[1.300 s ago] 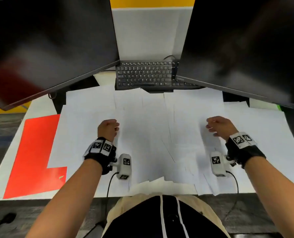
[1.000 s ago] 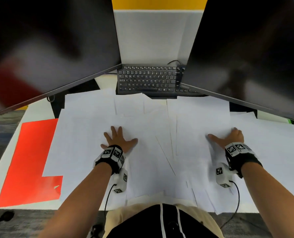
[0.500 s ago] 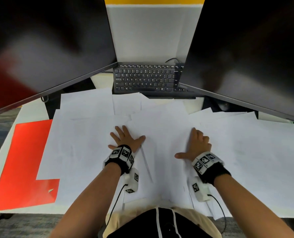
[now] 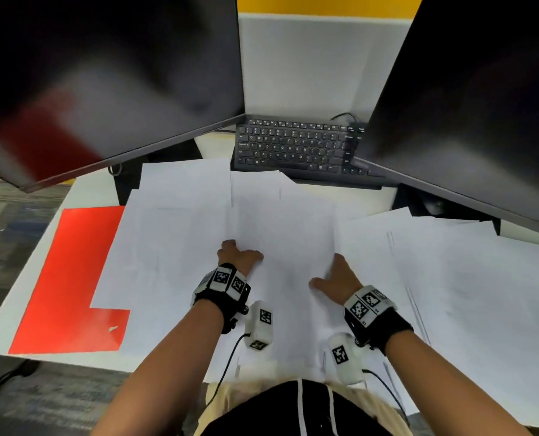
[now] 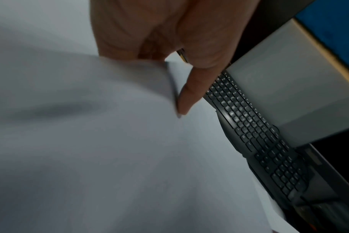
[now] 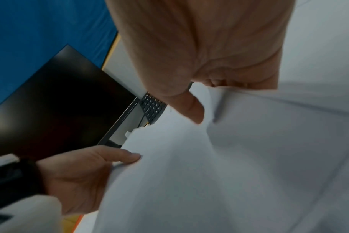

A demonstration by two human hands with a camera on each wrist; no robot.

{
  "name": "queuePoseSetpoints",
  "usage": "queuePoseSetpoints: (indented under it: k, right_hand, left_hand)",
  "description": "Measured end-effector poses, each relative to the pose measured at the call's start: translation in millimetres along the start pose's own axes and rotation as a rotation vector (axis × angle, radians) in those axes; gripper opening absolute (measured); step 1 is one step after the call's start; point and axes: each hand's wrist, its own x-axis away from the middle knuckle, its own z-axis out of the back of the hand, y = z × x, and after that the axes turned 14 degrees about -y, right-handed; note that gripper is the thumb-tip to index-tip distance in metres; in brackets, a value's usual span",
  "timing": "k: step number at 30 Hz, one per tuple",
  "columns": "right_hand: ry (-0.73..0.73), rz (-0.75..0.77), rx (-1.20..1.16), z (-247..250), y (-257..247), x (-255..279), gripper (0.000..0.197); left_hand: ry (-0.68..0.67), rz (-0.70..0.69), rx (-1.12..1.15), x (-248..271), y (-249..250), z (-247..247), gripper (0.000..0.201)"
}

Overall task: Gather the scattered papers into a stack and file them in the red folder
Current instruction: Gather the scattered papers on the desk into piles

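White papers cover the desk, some overlapping in a middle bundle (image 4: 287, 234), with more spread left (image 4: 167, 247) and right (image 4: 466, 294). My left hand (image 4: 239, 256) grips the bundle's left edge; its thumb (image 5: 186, 97) lies on top and its fingers are hidden beneath the sheets. At the bundle's right edge my right hand (image 4: 334, 278) grips the same way, thumb (image 6: 191, 108) above the paper (image 6: 229, 157). The bundle (image 5: 110, 141) bows up between the hands. The red folder (image 4: 69, 278) lies flat at the desk's left, partly under the papers.
A black keyboard (image 4: 296, 146) sits behind the papers, between two dark monitors (image 4: 104, 73) (image 4: 482, 105) that overhang the back of the desk. The desk's front edge (image 4: 57, 357) is close to my body. Several sheets hang over that edge on the right.
Both hands lay flat on the papers; now they grip the middle bundle's side edges. The right hand slid left, dragging sheets toward the centre.
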Motion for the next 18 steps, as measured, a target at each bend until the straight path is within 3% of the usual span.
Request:
queuePoseSetpoints:
  k: [3, 6, 9, 10, 14, 18]
  right_hand:
    - [-0.034, 0.010, 0.001, -8, -6, -1, 0.058]
    - [-0.055, 0.044, 0.012, -9, -9, -3, 0.054]
    - [-0.093, 0.087, 0.070, -12, -12, -4, 0.050]
    - [-0.104, 0.098, 0.090, -14, -13, -3, 0.047]
    - [-0.054, 0.100, 0.105, -16, -14, -6, 0.043]
    - [0.069, 0.025, 0.272, -9, -17, -7, 0.041]
  left_hand:
    - [-0.044, 0.039, 0.020, -3, 1, 14, 0.083]
    - [-0.109, 0.080, 0.046, 1, 0, 33, 0.075]
    - [-0.122, 0.088, 0.008, -1, -13, 52, 0.090]
    - [-0.106, 0.094, -0.028, 0, -15, 59, 0.091]
    - [0.049, 0.156, -0.206, 3, -21, 98, 0.053]
    - [0.271, 0.265, -0.215, 7, -31, 131, 0.055]
